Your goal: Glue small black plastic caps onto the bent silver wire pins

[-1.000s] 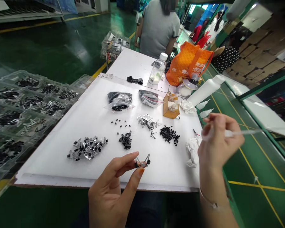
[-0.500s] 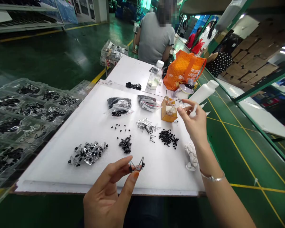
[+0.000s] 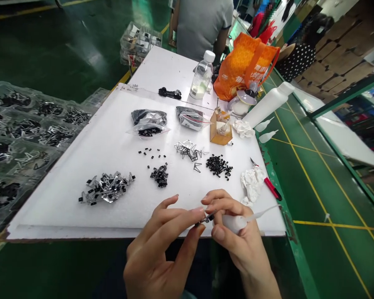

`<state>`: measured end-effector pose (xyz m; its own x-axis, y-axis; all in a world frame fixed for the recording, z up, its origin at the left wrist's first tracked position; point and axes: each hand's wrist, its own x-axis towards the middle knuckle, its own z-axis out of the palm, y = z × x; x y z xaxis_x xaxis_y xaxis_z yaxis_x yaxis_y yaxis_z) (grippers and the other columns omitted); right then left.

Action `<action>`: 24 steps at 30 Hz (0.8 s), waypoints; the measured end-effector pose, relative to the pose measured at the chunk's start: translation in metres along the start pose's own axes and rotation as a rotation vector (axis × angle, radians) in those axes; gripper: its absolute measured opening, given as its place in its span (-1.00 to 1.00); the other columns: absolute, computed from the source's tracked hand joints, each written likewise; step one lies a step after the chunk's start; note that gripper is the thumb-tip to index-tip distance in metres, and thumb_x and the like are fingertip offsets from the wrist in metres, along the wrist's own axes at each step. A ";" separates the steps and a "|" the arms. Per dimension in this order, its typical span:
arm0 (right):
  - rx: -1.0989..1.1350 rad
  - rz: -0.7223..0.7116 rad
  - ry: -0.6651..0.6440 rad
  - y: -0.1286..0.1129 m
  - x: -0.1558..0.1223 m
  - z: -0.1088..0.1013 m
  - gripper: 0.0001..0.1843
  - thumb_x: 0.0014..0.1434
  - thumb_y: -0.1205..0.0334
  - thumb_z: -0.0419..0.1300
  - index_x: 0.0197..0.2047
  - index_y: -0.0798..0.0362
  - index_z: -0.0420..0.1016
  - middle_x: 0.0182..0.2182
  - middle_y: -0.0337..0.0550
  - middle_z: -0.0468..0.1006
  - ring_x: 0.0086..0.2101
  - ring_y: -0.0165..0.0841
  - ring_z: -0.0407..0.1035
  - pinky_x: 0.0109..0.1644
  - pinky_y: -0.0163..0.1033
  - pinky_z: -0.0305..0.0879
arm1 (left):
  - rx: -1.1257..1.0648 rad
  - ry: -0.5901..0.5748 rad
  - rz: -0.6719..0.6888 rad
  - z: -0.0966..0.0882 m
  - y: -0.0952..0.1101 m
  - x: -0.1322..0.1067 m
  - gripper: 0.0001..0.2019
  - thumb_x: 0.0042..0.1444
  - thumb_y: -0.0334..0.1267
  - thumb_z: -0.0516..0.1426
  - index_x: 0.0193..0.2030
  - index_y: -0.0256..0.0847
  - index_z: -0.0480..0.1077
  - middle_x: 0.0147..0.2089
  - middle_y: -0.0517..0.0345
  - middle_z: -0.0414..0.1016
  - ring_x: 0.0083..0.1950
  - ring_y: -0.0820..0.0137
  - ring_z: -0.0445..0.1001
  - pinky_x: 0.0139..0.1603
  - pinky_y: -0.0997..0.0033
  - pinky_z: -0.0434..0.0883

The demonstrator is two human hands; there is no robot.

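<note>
At the near edge of the white foam board (image 3: 50, 195), we have both hands close together at 6 o'clock. Left hand (image 3: 157, 245) is closed to a pinch, thumb and fingers gripping a small black-and-metal clip (image 3: 205, 219) at the fingertips. Clip is held just above the board, between the hands, its long axis running roughly 8 to 2 o'clock. Right hand (image 3: 237, 236) is closed around a white dropper bottle (image 3: 233, 223), whose thin nozzle points away from the clip toward 2 o'clock. The bottle's fat end sits beside the clip's 2 o'clock end, and the right fingers (image 3: 210, 203) curl over it; we can't tell if they touch the clip. So left hand holds the clip, right hand is just as near at the other end. On the board, we see a heap of assembled clips (image 3: 107, 187) at 10 o'clock, loose black blocks (image 3: 159, 175) at 12, and a wire-form pile (image 3: 188, 150) beyond them. At 2 o'clock are crumpled white tissue (image 3: 252, 182) and a red-handled craft knife (image 3: 272, 188).
</note>
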<state>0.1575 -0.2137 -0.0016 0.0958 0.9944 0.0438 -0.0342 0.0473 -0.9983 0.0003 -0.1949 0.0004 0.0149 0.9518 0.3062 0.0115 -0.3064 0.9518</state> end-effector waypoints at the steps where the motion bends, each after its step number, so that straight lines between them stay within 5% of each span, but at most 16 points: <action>1: 0.002 0.005 0.015 0.000 -0.001 0.000 -0.81 0.19 0.12 0.39 -0.10 -0.22 0.66 -0.60 -0.25 0.32 0.02 -0.11 0.41 0.09 -0.07 0.33 | 0.009 -0.007 0.011 0.000 0.000 0.000 -0.42 0.11 -0.61 0.28 0.07 0.27 0.58 -0.15 0.48 0.70 -0.03 0.41 0.63 0.32 0.26 0.44; 8: 0.025 0.015 0.052 0.000 -0.003 0.000 -0.87 0.16 0.15 0.41 -0.19 -0.21 0.66 -0.44 -0.17 0.47 -0.01 -0.14 0.43 -0.03 -0.13 0.41 | 0.050 -0.033 0.108 0.001 0.000 0.002 -0.46 0.11 -0.59 0.30 0.06 0.21 0.59 -0.25 0.40 0.68 -0.31 0.41 0.62 0.27 0.07 0.50; 14: 0.047 0.021 0.047 0.002 -0.005 -0.001 -0.92 0.17 0.17 0.40 -0.22 -0.16 0.64 -0.29 -0.11 0.55 -0.03 -0.17 0.43 -0.15 -0.21 0.38 | 0.048 -0.084 0.148 -0.002 0.001 0.004 -0.42 0.07 -0.65 0.28 0.07 0.16 0.58 -0.17 0.39 0.72 -0.30 0.41 0.65 0.29 0.05 0.48; 24: 0.079 0.012 0.075 0.004 -0.007 0.003 -0.94 0.19 0.17 0.37 -0.23 -0.16 0.64 -0.47 -0.15 0.44 0.01 -0.12 0.42 -0.13 -0.18 0.41 | 0.058 -0.106 0.134 0.001 0.001 0.003 -0.39 0.09 -0.66 0.26 0.11 0.19 0.55 -0.15 0.40 0.71 -0.29 0.42 0.65 0.33 0.00 0.45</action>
<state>0.1540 -0.2204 -0.0056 0.1690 0.9853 0.0262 -0.1142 0.0460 -0.9924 0.0018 -0.1923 0.0020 0.1250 0.8970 0.4240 0.0603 -0.4334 0.8992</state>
